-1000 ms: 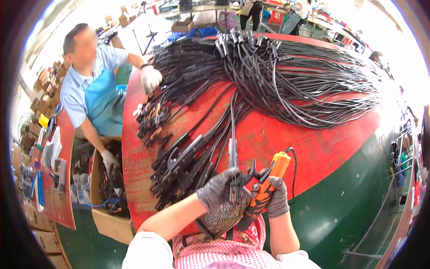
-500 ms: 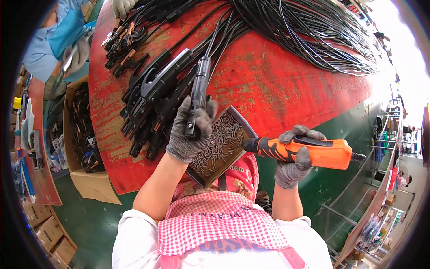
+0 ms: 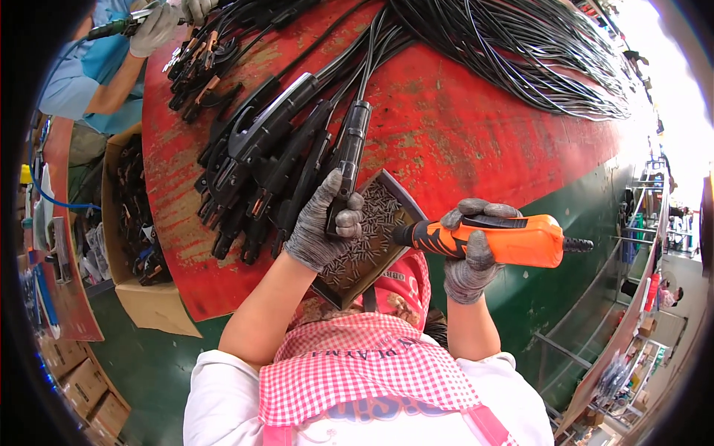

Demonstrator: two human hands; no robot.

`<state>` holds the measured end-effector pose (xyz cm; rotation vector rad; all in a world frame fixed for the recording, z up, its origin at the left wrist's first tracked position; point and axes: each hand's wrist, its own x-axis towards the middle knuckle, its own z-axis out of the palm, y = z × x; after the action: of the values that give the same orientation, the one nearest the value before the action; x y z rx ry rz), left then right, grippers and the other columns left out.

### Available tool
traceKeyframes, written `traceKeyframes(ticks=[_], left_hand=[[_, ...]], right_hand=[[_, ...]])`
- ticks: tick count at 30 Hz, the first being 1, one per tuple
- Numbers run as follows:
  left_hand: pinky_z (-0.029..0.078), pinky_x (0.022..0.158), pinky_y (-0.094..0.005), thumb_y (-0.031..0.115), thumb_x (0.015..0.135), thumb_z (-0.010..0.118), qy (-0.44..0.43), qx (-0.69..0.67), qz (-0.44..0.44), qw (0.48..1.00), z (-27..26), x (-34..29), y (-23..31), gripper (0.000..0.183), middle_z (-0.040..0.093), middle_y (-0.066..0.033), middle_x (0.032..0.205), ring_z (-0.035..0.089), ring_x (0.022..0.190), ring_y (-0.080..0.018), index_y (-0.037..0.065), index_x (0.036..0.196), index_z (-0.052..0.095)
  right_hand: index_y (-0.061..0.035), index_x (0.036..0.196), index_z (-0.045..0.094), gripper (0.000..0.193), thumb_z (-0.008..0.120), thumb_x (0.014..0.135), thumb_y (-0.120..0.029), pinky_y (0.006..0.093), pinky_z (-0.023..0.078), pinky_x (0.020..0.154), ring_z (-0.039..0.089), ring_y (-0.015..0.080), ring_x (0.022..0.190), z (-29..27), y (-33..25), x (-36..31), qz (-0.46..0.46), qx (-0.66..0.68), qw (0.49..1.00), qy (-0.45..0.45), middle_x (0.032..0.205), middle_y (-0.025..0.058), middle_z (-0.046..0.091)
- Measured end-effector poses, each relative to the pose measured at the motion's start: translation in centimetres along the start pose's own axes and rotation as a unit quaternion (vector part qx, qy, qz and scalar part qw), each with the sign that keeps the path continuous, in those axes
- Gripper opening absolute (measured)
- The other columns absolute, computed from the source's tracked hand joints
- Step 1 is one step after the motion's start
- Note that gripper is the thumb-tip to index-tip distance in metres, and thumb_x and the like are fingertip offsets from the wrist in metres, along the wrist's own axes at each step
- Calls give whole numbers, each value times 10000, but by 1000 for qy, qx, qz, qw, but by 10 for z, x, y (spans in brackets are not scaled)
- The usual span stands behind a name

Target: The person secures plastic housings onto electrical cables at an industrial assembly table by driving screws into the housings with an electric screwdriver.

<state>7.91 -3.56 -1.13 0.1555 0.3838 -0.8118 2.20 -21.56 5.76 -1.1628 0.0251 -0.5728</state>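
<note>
My left hand [image 3: 321,229], in a grey work glove, is closed round the lower end of a black welding electrode holder [image 3: 352,141]. Black cable runs from the holder's far end. An orange power screwdriver [image 3: 532,241] lies nearly level in my gloved right hand [image 3: 474,260], its black nose pointing left over the right edge of a shallow tray [image 3: 407,199]. Many small screws [image 3: 372,241] fill the tray, which sits at the table's near edge, partly behind my left hand. Several more black electrode holders [image 3: 256,145] are piled left of that hand, some with copper-coloured parts showing.
The red, worn table [image 3: 454,141] carries a thick bundle of black cables [image 3: 513,59] at the back. A co-worker's gloved hand [image 3: 155,31] holds a tool at the far left. Beside the table's left edge stands an open cardboard box [image 3: 152,305] of black parts.
My right hand has shifted left with the screwdriver, bringing its nose closer to the tray's middle. The held electrode holder has moved slightly right. A co-worker's hand with a tool has risen into view.
</note>
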Motion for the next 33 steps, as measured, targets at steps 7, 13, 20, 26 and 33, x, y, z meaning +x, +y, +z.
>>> traceKeyframes(ticks=[7,13,20,26,33], left_hand=[[412,390,-211,358,838,550,-5,-2,5,1000,0,0,-1,254,570,-50,675,511,465,-104,105,839,520],[411,387,-201,367,843,538,4,-5,-1,1000,-6,2,-2,262,551,-47,674,508,457,-95,108,874,518],[403,387,-209,399,821,557,24,28,16,999,0,0,-3,274,567,-50,668,510,453,-107,133,868,508],[412,387,-209,459,808,542,20,6,13,1000,1,0,-5,339,552,-41,656,514,457,-106,139,907,488],[416,386,-214,459,812,535,19,9,21,1000,2,-1,-4,341,549,-43,652,514,458,-113,136,904,479]], right_hand=[[-68,1083,414,438,652,720,-130,362,492,680,576,225,709,-2,3,1,0,-10,1000,-8,919,150,564],[-66,1080,416,434,650,720,-125,368,495,675,578,224,710,-4,6,2,1,-29,1000,-7,916,151,564],[-77,1081,427,440,651,709,-147,368,488,662,575,222,703,1,-15,6,-5,-9,1000,2,915,138,565],[-97,1073,456,408,640,716,-171,344,465,675,559,207,708,11,-33,16,-15,38,999,-4,926,100,565],[-50,1062,450,399,620,715,-148,348,474,643,560,213,687,24,-30,29,-11,7,1000,-27,905,138,561]])
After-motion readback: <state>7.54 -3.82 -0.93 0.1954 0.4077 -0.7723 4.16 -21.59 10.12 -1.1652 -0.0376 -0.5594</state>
